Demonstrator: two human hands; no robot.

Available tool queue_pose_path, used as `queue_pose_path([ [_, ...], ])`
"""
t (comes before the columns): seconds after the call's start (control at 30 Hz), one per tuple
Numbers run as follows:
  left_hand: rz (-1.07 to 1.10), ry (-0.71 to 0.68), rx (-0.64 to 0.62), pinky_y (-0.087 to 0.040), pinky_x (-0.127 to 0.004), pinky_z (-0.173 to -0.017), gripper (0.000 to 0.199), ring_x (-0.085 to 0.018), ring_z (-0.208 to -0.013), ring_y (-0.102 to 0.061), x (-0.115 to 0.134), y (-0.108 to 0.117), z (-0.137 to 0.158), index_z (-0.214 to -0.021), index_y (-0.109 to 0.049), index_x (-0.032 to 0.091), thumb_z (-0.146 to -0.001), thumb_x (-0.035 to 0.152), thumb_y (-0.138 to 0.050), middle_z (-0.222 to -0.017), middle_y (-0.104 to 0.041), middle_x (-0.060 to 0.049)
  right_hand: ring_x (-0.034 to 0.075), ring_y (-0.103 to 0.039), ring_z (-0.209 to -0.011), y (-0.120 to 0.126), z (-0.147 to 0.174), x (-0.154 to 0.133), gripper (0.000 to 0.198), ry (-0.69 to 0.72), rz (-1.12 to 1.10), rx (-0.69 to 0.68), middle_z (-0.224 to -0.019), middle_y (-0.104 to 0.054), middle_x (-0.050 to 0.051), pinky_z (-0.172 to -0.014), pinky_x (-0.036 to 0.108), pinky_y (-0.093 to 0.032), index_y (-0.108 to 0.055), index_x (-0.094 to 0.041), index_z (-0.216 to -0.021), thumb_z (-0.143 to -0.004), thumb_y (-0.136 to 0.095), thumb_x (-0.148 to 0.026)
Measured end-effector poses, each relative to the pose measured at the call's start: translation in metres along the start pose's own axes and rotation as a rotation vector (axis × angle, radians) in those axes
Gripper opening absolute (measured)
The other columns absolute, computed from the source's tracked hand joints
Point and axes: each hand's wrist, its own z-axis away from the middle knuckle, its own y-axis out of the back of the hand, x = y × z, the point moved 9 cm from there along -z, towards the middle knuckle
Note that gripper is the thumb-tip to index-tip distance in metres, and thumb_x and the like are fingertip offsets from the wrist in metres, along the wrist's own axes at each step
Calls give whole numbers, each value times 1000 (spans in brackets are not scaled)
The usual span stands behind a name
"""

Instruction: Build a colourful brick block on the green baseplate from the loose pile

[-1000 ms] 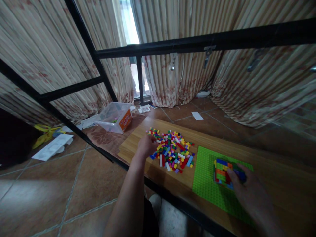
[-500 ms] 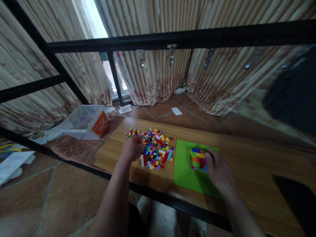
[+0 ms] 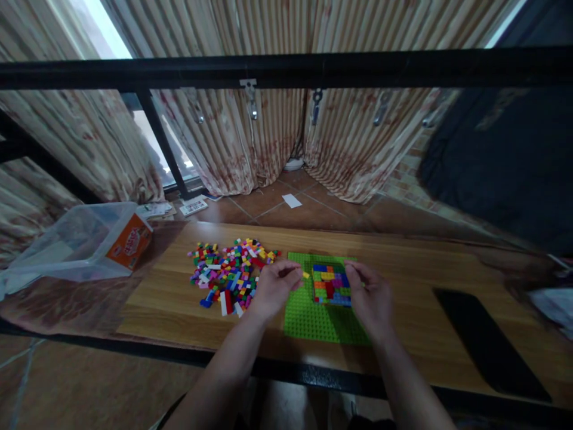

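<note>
My left hand pinches a small yellow toy brick at its fingertips, just left of a multicoloured brick structure. That low, roughly rectangular structure has red, blue, orange, yellow and green pieces and sits over the green studded baseplate. Against the structure's right edge, the thumb and fingers of my right hand are closed, gripping its side; their tips are partly hidden. Left of the baseplate lies a spread pile of loose bricks.
Everything rests on a wooden tabletop with a dark front edge. A black flat object lies to the right. A clear plastic bin with an orange label stands at the left. A black bar crosses beyond the table, before curtains.
My left hand has moved right from the loose pile to beside the structure, a yellow brick now showing in its fingertips. My right hand stays at the structure. The view has turned right.
</note>
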Motion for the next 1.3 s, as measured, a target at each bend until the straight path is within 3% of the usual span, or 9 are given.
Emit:
queue_pose_path([
  [0.17,-63,-19,-40,-49,-23,-62,16,-10,-60,-58,-7,-9,-6,-80,-69,15,-73,28,-67,-67,-62,1,24,-67,-93,-2,2,-3,34,7,31,-43,-98,-73,10,-86,39,-49,-73,-19,-90,-88,-51,-45],
  [0.4,-632,-277,6,-44,-22,-62,19,-13,-65,-59,22,22,-9,-80,-71,17,-83,24,-53,-69,-67,0,26,-67,-95,-6,5,5,38,-30,114,-111,-99,-74,9,-86,39,-49,-73,-20,-91,-86,-50,-51],
  [0.57,-1093,-171,196,-43,-24,-66,24,-16,-72,-64,35,59,-3,-82,-73,20,-85,22,-49,-78,-72,-4,28,-67,-94,-9,5,16,40,-78,217,-138,-98,-74,8,-83,40,-50,-73,-23,-90,-82,-52,-55],
  [0.67,-1242,-59,271,-44,-26,-67,25,-19,-77,-65,36,77,-1,-85,-74,21,-84,22,-49,-81,-73,-6,29,-68,-91,-11,4,19,42,-87,281,-141,-96,-75,8,-81,41,-51,-73,-24,-89,-80,-50,-58],
  [0.87,-1211,-7,380,-44,-26,-68,25,-19,-78,-65,47,115,1,-89,-74,20,-85,26,-50,-83,-73,-7,32,-68,-91,-14,4,17,48,-77,354,-142,-97,-75,8,-82,45,-51,-73,-23,-91,-79,-46,-61],
  [1.1,-1060,106,620,-42,-25,-65,22,-18,-75,-64,55,209,27,-89,-75,19,-81,23,-55,-78,-72,-5,35,-68,-85,-13,3,14,52,-83,416,-151,-95,-74,12,-70,45,-51,-73,-23,-92,-81,-42,-64],
  [1.3,-1018,118,641,-45,-27,-69,24,-21,-81,-66,41,240,45,-94,-74,18,-73,21,-63,-81,-74,-8,37,-69,-80,-17,3,13,52,-4,435,-178,-94,-75,13,-67,46,-50,-72,-21,-93,-83,-42,-62],
])
